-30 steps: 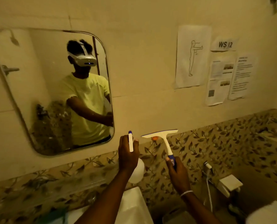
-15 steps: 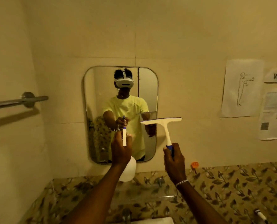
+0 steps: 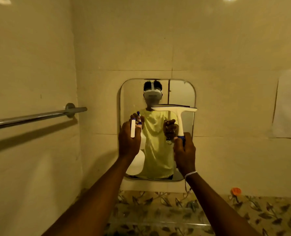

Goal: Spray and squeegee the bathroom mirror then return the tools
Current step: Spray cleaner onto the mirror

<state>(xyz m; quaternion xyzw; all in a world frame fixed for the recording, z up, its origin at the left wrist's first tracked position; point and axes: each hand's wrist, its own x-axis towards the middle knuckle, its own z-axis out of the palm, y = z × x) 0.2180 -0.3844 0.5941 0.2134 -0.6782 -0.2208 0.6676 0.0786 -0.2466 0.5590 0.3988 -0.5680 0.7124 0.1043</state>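
Note:
A rounded rectangular mirror [image 3: 182, 92] hangs on the cream wall straight ahead and reflects a person in a yellow shirt and headset. My left hand [image 3: 128, 142] is raised in front of its left part, gripping a white spray bottle [image 3: 136, 163] with a blue-tipped nozzle pointed at the glass. My right hand [image 3: 184, 151] holds the blue grip of a white squeegee [image 3: 177, 110] upright, its blade level across the mirror's upper right. Whether the blade touches the glass I cannot tell.
A chrome towel bar [image 3: 34, 115] juts from the left wall at hand height. Leaf-patterned tiles [image 3: 243, 215] and a glass shelf [image 3: 158, 217] run below the mirror. An orange object [image 3: 236, 191] sits on the wall at right. A paper sheet [image 3: 289, 103] with a figure drawing hangs far right.
The view has swung left and closer, so the mirror now sits centred. Both hands rose with the bottle and squeegee and now stand in front of the glass.

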